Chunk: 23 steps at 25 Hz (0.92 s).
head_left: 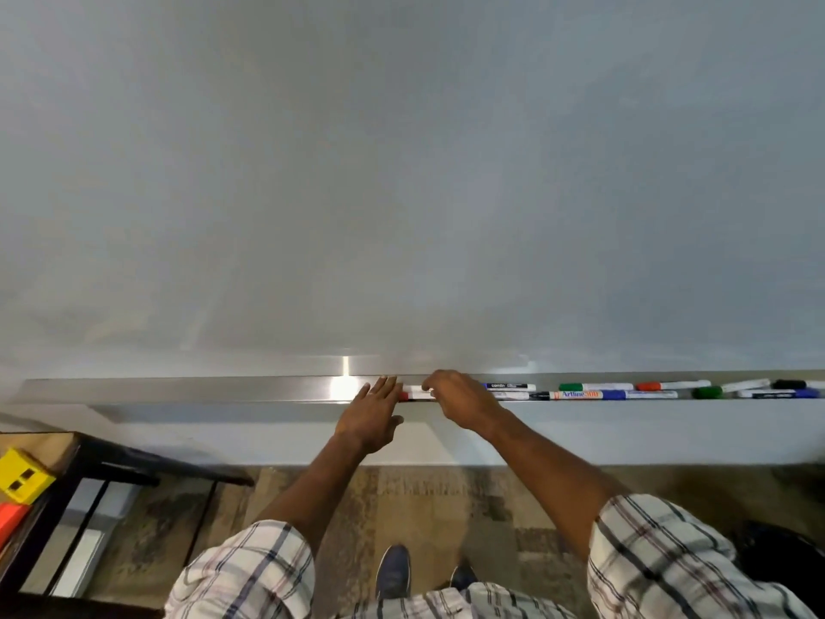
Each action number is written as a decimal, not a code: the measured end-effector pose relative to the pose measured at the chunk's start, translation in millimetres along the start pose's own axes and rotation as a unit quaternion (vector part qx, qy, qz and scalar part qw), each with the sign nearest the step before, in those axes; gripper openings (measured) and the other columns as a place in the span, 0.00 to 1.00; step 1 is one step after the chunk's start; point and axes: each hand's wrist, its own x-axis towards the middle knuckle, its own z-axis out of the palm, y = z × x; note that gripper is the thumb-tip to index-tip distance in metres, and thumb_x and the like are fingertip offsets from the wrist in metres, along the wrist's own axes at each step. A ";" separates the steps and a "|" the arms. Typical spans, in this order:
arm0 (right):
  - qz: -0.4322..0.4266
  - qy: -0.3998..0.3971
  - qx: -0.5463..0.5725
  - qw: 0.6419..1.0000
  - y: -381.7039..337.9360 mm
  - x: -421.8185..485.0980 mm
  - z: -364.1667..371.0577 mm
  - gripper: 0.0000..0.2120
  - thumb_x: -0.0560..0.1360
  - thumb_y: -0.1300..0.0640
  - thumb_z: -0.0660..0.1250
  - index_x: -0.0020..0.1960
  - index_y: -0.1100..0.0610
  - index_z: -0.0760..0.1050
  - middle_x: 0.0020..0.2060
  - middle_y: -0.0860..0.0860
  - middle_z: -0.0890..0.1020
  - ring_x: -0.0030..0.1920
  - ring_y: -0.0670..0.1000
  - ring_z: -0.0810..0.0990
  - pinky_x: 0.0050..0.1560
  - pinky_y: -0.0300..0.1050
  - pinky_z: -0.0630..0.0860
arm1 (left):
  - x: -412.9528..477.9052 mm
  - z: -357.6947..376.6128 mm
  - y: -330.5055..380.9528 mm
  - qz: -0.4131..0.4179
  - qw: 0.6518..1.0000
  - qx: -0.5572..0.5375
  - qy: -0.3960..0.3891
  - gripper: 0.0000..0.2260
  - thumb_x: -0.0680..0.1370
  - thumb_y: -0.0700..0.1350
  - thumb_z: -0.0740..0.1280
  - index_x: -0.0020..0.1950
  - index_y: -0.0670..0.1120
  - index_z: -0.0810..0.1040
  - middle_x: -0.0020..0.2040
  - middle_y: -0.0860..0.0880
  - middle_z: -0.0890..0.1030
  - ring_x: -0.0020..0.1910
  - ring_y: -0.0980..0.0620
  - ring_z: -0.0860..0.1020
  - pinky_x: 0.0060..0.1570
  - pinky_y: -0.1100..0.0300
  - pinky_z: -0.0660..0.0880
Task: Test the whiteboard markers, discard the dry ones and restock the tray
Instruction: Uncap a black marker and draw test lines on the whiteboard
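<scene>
A white-barrelled whiteboard marker with a red end [416,390] lies lengthwise in the long brushed-metal tray [223,390] under the pale grey whiteboard [402,172], in the short gap between the two hands. The right grip [460,397] arches over the marker's 3 o'clock end. Its wrist is raised, its knuckles are up and its fingers curl down, narrowed onto the barrel and holding it against the tray. The left grip [372,413] is wide and flat, palm down. Its fingers are straight and together, pointing toward 1 o'clock, with the tips on the tray just at 9 o'clock of the marker's red end; I cannot tell whether they touch it. Both forearms are bare and reach forward out of rolled plaid sleeves [660,556].

At 3 o'clock of the right grip the tray carries more markers end to end. There is a blue-and-black labelled marker [509,386], an orange-and-blue Artline marker [598,394], a green-capped marker [593,386], a red-capped marker [669,386] and a black-capped marker [790,384] near the frame's edge.

At 8 o'clock stands a black-framed bench [89,466] bearing a yellow block [22,475] and an orange object [11,520]. Below lie mottled brown carpet [424,498] and two dark shoes [393,571].
</scene>
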 end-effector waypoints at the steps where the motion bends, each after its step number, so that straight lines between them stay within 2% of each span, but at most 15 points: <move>1: 0.001 0.001 -0.006 1.000 -0.2 5.9 0.3 0.17 0.79 0.65 0.63 0.65 0.52 0.78 0.61 0.51 0.81 0.58 0.56 0.80 0.56 0.52 0.79 | 4.2 -0.2 -5.7 0.009 1.000 -0.008 0.003 0.28 0.86 0.49 0.58 0.83 0.46 0.52 0.83 0.47 0.52 0.82 0.47 0.51 0.80 0.51 0.51; 4: 0.012 -0.003 -0.020 1.000 -0.8 19.0 5.4 0.19 0.77 0.67 0.63 0.63 0.51 0.79 0.60 0.50 0.81 0.58 0.55 0.80 0.54 0.52 0.79 | 11.7 -1.7 -18.8 0.032 0.998 -0.041 0.027 0.20 0.85 0.45 0.59 0.77 0.53 0.68 0.80 0.50 0.64 0.77 0.45 0.66 0.72 0.50 0.69; 6: 0.023 -0.007 -0.028 0.999 -1.2 28.1 12.0 0.18 0.75 0.68 0.64 0.60 0.52 0.79 0.58 0.51 0.81 0.56 0.56 0.80 0.51 0.50 0.78 | 16.8 -2.9 -26.7 0.039 0.998 -0.046 0.024 0.18 0.85 0.45 0.60 0.74 0.57 0.72 0.78 0.52 0.68 0.72 0.45 0.72 0.64 0.49 0.76; 9: 0.041 -0.015 -0.043 0.998 -4.5 37.4 20.9 0.14 0.75 0.68 0.65 0.56 0.54 0.78 0.54 0.53 0.81 0.53 0.56 0.81 0.46 0.48 0.76 | 25.1 0.2 -38.2 0.042 0.998 -0.042 0.003 0.19 0.85 0.45 0.59 0.77 0.54 0.68 0.78 0.52 0.68 0.70 0.45 0.74 0.60 0.48 0.78; 12: 0.049 -0.018 -0.048 0.997 -8.8 45.5 28.1 0.13 0.76 0.66 0.66 0.59 0.55 0.78 0.55 0.53 0.81 0.54 0.56 0.81 0.50 0.50 0.78 | 31.0 5.1 -52.0 0.051 0.997 -0.054 0.002 0.21 0.84 0.42 0.60 0.77 0.55 0.67 0.76 0.52 0.70 0.69 0.46 0.75 0.58 0.48 0.79; 15: 0.048 -0.021 -0.060 0.997 -12.3 49.8 32.5 0.15 0.77 0.65 0.67 0.62 0.54 0.77 0.58 0.54 0.80 0.56 0.56 0.80 0.51 0.50 0.77 | 36.7 6.8 -60.2 0.069 0.996 -0.061 0.011 0.23 0.82 0.38 0.63 0.75 0.56 0.71 0.72 0.52 0.74 0.66 0.46 0.76 0.54 0.49 0.81; 18: 0.049 -0.020 -0.053 0.997 -14.7 54.3 34.9 0.20 0.77 0.64 0.68 0.67 0.54 0.74 0.62 0.55 0.79 0.59 0.57 0.79 0.56 0.51 0.77 | 42.4 9.1 -62.9 0.080 0.994 -0.073 0.025 0.21 0.81 0.38 0.65 0.73 0.54 0.73 0.68 0.50 0.77 0.63 0.46 0.78 0.53 0.50 0.81; 23: 0.006 0.003 -0.083 0.996 -15.2 55.7 34.1 0.22 0.74 0.68 0.69 0.67 0.57 0.74 0.63 0.56 0.78 0.62 0.57 0.78 0.58 0.51 0.77 | 47.3 11.7 -64.7 0.054 0.986 -0.149 0.053 0.15 0.82 0.44 0.65 0.69 0.51 0.77 0.64 0.50 0.80 0.60 0.47 0.78 0.55 0.54 0.79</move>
